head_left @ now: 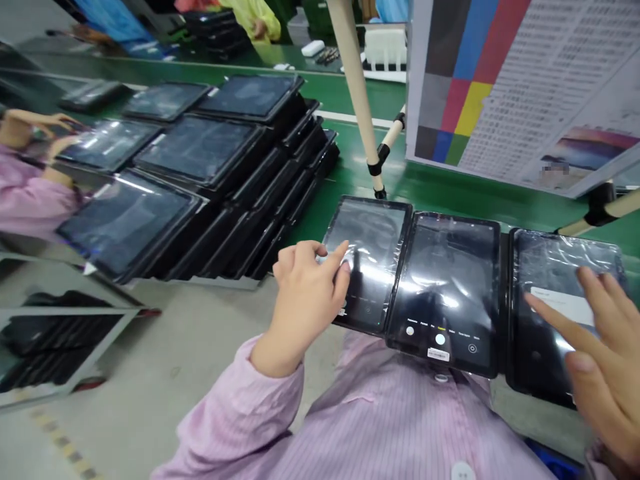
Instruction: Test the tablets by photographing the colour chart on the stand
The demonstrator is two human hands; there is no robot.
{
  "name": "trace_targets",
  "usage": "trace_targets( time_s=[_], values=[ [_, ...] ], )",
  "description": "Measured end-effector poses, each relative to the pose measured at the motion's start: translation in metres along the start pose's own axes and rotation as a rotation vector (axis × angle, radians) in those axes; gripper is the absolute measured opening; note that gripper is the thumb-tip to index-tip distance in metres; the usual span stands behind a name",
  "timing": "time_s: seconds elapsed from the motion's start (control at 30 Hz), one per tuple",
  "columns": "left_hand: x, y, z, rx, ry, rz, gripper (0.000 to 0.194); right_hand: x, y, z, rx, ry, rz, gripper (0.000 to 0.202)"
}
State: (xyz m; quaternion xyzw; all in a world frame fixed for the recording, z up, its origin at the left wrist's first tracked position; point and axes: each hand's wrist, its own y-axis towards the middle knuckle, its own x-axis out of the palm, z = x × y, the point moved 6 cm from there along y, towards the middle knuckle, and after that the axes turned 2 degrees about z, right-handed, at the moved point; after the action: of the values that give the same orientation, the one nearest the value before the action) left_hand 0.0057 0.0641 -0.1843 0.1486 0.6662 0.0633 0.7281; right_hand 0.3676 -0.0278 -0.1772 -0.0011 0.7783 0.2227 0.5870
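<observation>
Three tablets under clear film lie side by side at the bench's front edge. My left hand (310, 300) is over the lower left side of the left tablet (373, 260), index finger stretched out and the other fingers partly curled, holding nothing. On the middle tablet (445, 280) a camera screen shows, with a small white label near its lower edge. My right hand (600, 347) is spread above the right tablet (543, 340), its index finger by a white pop-up box. Whether either fingertip touches the glass, I cannot tell.
Tall stacks of tablets (200, 150) fill the bench to the left. Behind my tablets stand a beige pole (357, 87) and a printed colour chart (500, 87). Another person's pink sleeve (37, 197) is at far left. A rack (65, 320) holds dark items below.
</observation>
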Motion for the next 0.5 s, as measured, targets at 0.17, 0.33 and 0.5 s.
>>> trace_targets(
  time_s=[0.17, 0.33, 0.5],
  values=[
    [0.003, -0.005, -0.002, 0.07, -0.071, 0.011, 0.043, 0.021, 0.016, -0.028, 0.081, -0.01, 0.016, 0.047],
    [-0.006, -0.012, -0.003, 0.165, -0.198, 0.056, 0.038, 0.037, 0.027, -0.037, 0.141, -0.043, -0.041, 0.046],
    [-0.004, -0.014, 0.011, 0.216, -0.215, 0.035, 0.037, 0.022, 0.026, -0.038, 0.126, -0.007, 0.05, 0.049]
  ],
)
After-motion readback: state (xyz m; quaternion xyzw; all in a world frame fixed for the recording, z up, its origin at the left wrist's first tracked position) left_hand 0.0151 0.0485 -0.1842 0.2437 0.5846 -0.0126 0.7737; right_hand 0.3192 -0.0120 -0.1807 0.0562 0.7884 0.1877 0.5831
